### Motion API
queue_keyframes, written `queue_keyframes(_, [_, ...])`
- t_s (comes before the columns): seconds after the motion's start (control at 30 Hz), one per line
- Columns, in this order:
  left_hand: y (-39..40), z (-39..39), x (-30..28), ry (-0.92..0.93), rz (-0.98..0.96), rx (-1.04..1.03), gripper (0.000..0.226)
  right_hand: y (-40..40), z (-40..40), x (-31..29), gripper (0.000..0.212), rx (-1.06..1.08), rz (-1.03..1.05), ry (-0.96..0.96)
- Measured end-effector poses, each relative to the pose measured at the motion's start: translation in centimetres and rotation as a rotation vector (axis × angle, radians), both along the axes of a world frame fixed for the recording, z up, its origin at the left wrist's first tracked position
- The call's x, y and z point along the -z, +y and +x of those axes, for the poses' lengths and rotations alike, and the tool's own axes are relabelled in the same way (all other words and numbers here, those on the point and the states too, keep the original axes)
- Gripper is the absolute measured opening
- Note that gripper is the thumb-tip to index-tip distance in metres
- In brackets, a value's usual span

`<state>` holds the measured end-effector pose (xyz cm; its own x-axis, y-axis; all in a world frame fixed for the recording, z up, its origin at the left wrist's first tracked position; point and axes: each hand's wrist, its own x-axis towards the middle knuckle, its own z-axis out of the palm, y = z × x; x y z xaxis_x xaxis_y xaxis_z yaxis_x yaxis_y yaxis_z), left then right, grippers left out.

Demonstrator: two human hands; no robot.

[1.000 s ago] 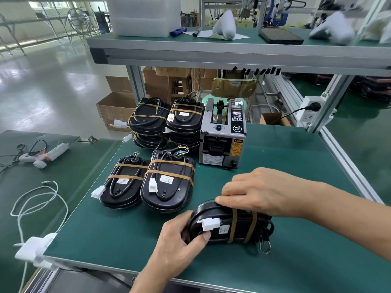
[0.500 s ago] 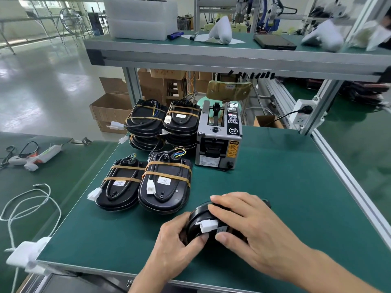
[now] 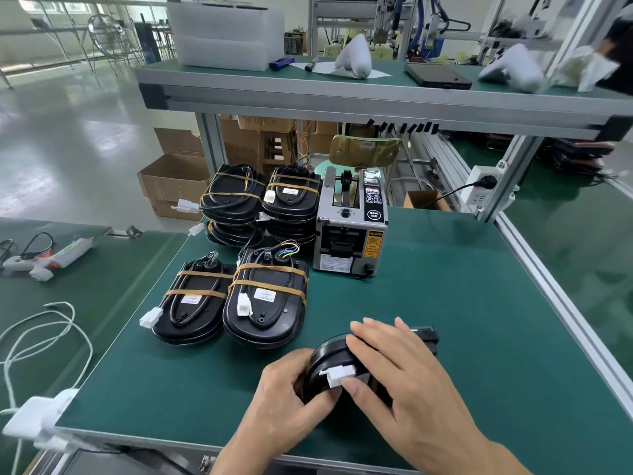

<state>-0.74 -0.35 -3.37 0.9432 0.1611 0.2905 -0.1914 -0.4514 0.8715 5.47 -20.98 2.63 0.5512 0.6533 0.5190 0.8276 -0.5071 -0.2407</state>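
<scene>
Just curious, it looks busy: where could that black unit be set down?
Widest bare mat lies right of the tape dispenser and held unit, up to the side rail. A smaller patch lies front left, before the two banded units. Back left is crowded with stacked units.

The tape dispenser (image 3: pixel 349 231) bears a round black "SEMI" label (image 3: pixel 374 214) and a yellow warning sticker (image 3: pixel 373 244).

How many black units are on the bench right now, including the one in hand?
7. One unit in the left hand and right hand; two flat in the near row; two stacked far left; at least two stacked beside the tape dispenser, perhaps more hidden.
</scene>
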Motion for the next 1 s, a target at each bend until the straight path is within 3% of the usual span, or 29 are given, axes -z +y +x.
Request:
queue_keyframes(0.3, [-0.1, 0.0, -0.1, -0.002, -0.003, -0.022, 0.011, 0.2, -0.4, 0.3, 0.050, 0.120, 0.086, -0.021])
queue_keyframes(0.6, [0.3, 0.0, -0.1, -0.032, 0.012, 0.004, 0.020, 0.7, -1.2, 0.2, 0.066, 0.119, -0.060, 0.022])
queue_keyframes(0.87, [-0.1, -0.1, -0.5, -0.053, 0.012, -0.022, 0.013, 0.5, -0.6, -0.7, 0.061, 0.131, 0.006, 0.055])
queue_keyframes(1.0, [-0.2, -0.1, -0.6, -0.071, 0.004, -0.032, 0.012, 0.0, 0.0, -1.9, 0.058, 0.232, -0.081, 0.062])
